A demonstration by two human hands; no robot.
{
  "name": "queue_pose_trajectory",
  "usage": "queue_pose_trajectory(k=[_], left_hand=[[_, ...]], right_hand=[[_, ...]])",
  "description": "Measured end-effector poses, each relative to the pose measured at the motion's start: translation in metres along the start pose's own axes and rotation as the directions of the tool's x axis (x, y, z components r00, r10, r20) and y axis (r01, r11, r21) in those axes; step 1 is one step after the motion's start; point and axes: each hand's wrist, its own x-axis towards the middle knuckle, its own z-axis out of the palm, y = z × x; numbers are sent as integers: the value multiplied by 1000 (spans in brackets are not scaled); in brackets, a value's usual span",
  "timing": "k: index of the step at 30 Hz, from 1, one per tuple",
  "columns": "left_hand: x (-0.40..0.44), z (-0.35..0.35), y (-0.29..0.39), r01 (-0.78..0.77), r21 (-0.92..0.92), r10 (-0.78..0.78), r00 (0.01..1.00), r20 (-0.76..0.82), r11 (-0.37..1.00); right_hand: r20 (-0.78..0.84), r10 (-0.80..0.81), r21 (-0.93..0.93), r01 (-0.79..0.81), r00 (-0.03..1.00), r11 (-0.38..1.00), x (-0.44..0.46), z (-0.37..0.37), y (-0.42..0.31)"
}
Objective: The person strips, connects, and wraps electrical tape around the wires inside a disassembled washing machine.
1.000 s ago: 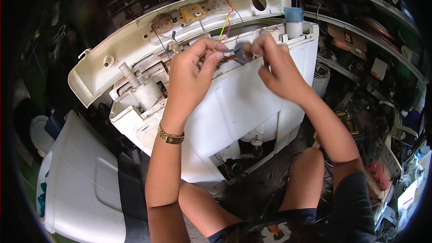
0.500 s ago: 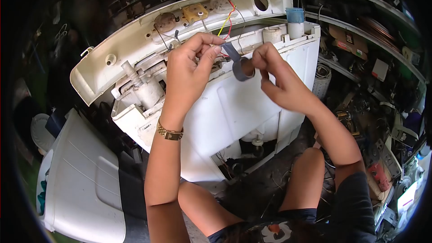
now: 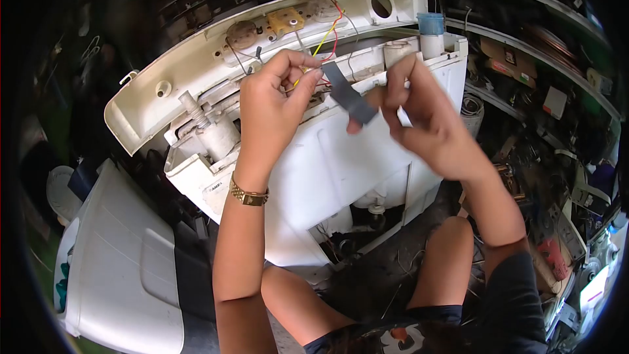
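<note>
My left hand [image 3: 278,88], with a gold watch [image 3: 249,195] on its wrist, is closed in a pinch. Between its thumb and fingers are a yellow wire [image 3: 322,44] and the upper end of a strip of dark electrical tape [image 3: 339,80]. A red wire [image 3: 335,42] runs down beside these fingertips. The strip slants down to the tape roll [image 3: 359,110], seen nearly edge-on. My right hand [image 3: 426,115], blurred by motion, has a finger through or behind the roll; which one I cannot tell. Both hands are above the front edge of a white washing machine body [image 3: 341,164].
The machine's detached control panel [image 3: 147,101] tilts along the back, with timers fixed inside. A white plastic cover [image 3: 124,255] stands at the left. Shelves [image 3: 524,42] with stored parts line the right. Loose parts and tools [image 3: 517,164] crowd the right side.
The tape roll has turned from showing its round opening to nearly edge-on. My right hand has turned and shifted slightly right and down. More yellow wire shows at my left fingers.
</note>
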Motion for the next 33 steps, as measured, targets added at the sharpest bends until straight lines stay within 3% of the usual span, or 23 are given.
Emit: queue_pose_trajectory(k=[2,5,6,9,10,13,14,17,18,21,26,29,33], left_hand=[[0,2,-2,18,-82,-20,999,-27,996],[0,-1,-1,39,-148,-33,999,41,988],[-1,-1,0,27,-122,-18,997,74,992],[-2,-1,0,-8,-39,14,990,137,999],[-2,-1,0,-17,-15,19,990,137,1000],[1,-2,-3,-28,73,22,997,74,997],[2,-3,-5,-25,106,21,999,38,994],[6,-1,0,22,-32,-23,999,-22,999],[6,0,-1,38,-20,-38,999,-7,999],[5,1,1,95,-24,-95,995,33,995],[2,1,9,130,-85,-127,991,39,988],[-3,7,10,28,-207,-23,999,23,978],[-5,5,9,-69,-40,71,996,62,997]], right_hand=[[3,104,-251,-100,995,963,-8,1,21],[-43,-143,-513,101,989,853,14,-17,58],[-83,-144,-493,85,986,866,23,-24,63],[-229,-46,-240,-11,972,971,49,-34,59],[-240,-5,-3,5,971,1000,53,-33,46],[-208,-14,270,72,978,960,48,-26,14],[-166,-41,278,87,985,957,42,-26,9],[-81,-186,-175,170,979,970,20,-7,5],[-113,-199,-117,185,974,976,17,2,11],[-101,-279,-684,137,955,717,16,2,29],[-159,-428,-864,85,890,496,29,11,44],[-164,-471,-888,79,867,454,34,16,50],[-141,-432,-896,71,891,439,38,20,51]])
